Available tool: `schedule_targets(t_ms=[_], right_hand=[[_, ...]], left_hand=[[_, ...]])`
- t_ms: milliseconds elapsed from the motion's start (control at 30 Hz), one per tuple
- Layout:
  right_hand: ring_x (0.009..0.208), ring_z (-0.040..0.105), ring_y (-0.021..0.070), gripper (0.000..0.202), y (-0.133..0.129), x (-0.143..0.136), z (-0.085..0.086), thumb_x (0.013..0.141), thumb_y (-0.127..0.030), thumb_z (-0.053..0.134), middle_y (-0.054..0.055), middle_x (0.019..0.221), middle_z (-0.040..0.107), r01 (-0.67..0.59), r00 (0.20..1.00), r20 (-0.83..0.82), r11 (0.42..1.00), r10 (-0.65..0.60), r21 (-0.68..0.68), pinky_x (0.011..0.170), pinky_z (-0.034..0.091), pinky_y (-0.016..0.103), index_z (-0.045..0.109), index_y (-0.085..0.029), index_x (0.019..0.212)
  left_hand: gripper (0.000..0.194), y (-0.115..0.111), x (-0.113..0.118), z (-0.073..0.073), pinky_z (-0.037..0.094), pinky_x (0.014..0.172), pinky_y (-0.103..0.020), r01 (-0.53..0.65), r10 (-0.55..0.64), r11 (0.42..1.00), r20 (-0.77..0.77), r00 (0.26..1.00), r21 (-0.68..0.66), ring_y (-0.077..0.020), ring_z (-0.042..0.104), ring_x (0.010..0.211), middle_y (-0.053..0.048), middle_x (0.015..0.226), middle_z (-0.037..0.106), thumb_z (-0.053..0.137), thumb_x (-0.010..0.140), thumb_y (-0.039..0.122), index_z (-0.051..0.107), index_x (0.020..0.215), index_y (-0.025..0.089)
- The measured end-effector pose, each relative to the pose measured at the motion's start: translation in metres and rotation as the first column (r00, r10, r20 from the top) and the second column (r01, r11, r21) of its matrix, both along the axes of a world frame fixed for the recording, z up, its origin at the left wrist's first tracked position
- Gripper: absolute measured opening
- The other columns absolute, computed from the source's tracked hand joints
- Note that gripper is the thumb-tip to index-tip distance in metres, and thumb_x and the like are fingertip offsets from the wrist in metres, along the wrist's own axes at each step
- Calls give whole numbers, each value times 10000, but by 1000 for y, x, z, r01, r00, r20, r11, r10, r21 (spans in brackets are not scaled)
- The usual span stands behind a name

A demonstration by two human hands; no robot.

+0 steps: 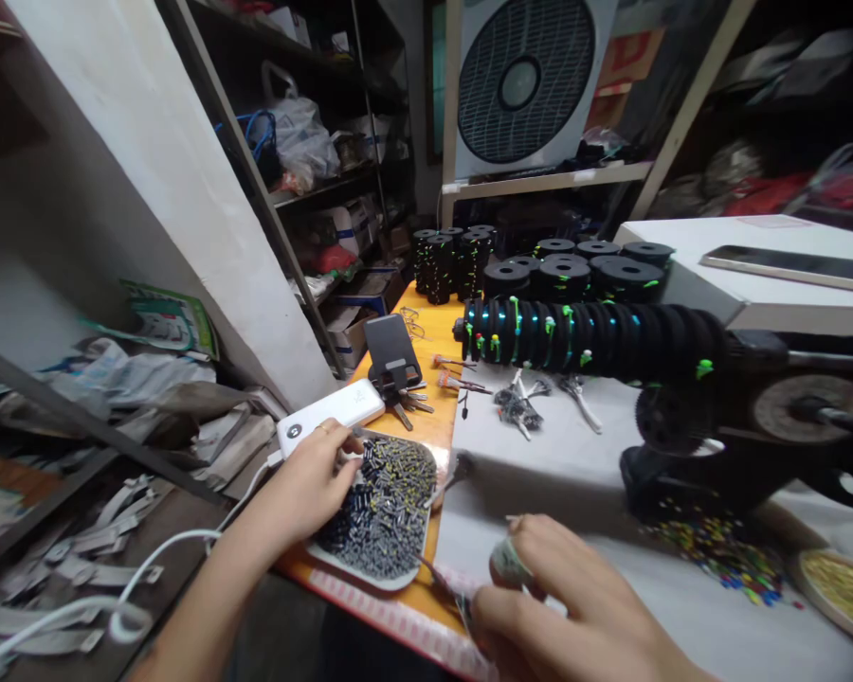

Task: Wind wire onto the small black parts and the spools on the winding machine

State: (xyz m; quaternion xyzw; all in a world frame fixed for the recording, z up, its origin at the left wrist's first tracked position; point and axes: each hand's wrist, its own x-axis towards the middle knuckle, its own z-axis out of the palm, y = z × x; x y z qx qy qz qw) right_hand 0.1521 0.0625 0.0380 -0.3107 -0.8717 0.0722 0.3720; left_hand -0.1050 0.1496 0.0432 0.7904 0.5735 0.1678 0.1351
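A white tray [386,580] full of small grey and black tube-like pieces [390,511], some with yellow bits, stands at the table's front left edge. My left hand [319,483] reaches over its left rim, fingers curled together at the black pieces; whatever they pinch is hidden. To the right of the tray, my right hand [569,597] is closed around a thin dark tool [441,576], whose tip points at the tray's rim. A greyish wrap [510,565] shows at one finger of this hand. The tool's other end is hidden in the hand.
A machine with a ribbed black spool roll [589,341] stands at right, beads [725,549] below it. Black spools [561,275] stand behind. A white power bank [334,414], a phone stand [390,350] with keys and small wire bundles [518,403] lie near the tray.
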Motion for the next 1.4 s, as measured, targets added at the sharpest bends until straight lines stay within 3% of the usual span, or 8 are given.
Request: schedule_targets(t_ms=[400, 600, 667, 767, 867, 933, 1100, 1400], right_hand=[[621, 513, 150, 211, -3, 3, 11, 839, -61, 464, 51, 692, 537, -3, 995, -99, 985, -14, -170, 529, 449, 224, 647, -164, 860], [624, 528, 156, 201, -4, -1, 13, 834, -110, 461, 42, 681, 514, 62, 984, -148, 967, -101, -247, 517, 451, 228, 640, -181, 780], [619, 537, 156, 201, -5, -1, 13, 830, -113, 469, 39, 679, 521, 88, 980, -154, 966, -128, -245, 537, 461, 235, 649, -186, 775], [626, 562, 165, 204, -8, -1, 12, 812, -106, 476, 38, 684, 544, 124, 976, -154, 972, -156, -200, 566, 482, 252, 656, -196, 775], [670, 596, 193, 184, -11, 0, 10, 804, -116, 478, 43, 689, 556, 196, 964, -156, 972, -215, -131, 593, 504, 274, 640, -199, 781], [687, 603, 202, 170, -12, 1, 9, 801, -117, 476, 47, 688, 554, 228, 957, -159, 968, -242, -101, 610, 514, 287, 625, -194, 775], [622, 533, 161, 157, -9, 2, 6, 799, -97, 473, 32, 676, 527, 174, 967, -171, 979, -190, -101, 664, 512, 311, 578, -192, 731], [638, 465, 157, 171, -9, 4, 11, 826, -87, 474, 27, 681, 484, 97, 976, -175, 982, -126, -165, 610, 441, 294, 587, -189, 745]], left_hand=[[110, 15, 4, -1, 420, 711, -311, 26, -32, 998, -113, 993, -51, -213, 580, 713, -44, 744, 614, 508, 727, 115, 567, 687, 197], [47, -15, 8, 7, 440, 605, -260, -60, 69, 996, 135, 989, -64, -157, 563, 645, -5, 751, 590, 511, 817, 232, 530, 793, 196], [139, -36, 20, 5, 456, 587, -232, -61, 148, 982, 518, 842, -181, -139, 560, 666, -12, 816, 598, 597, 804, 290, 572, 894, 187], [210, -68, 50, -5, 446, 553, -191, -17, 267, 956, 848, 458, -292, -111, 552, 645, -43, 853, 649, 742, 714, 329, 683, 833, 167], [239, -89, 80, -17, 358, 457, -135, 59, 446, 893, 895, 34, -447, -25, 433, 472, -7, 702, 651, 845, 607, 311, 688, 710, 163], [295, -96, 93, -23, 293, 415, -104, 110, 524, 851, 843, -119, -513, 12, 375, 414, -4, 660, 660, 886, 540, 319, 686, 687, 158], [286, -102, 103, -29, 254, 395, -80, 160, 530, 848, 813, -242, -505, 35, 363, 382, -6, 620, 673, 900, 502, 335, 715, 657, 180], [231, -105, 103, -33, 266, 389, -105, 228, 524, 849, 816, -245, -476, 25, 357, 377, -9, 632, 663, 868, 572, 339, 733, 692, 194]])
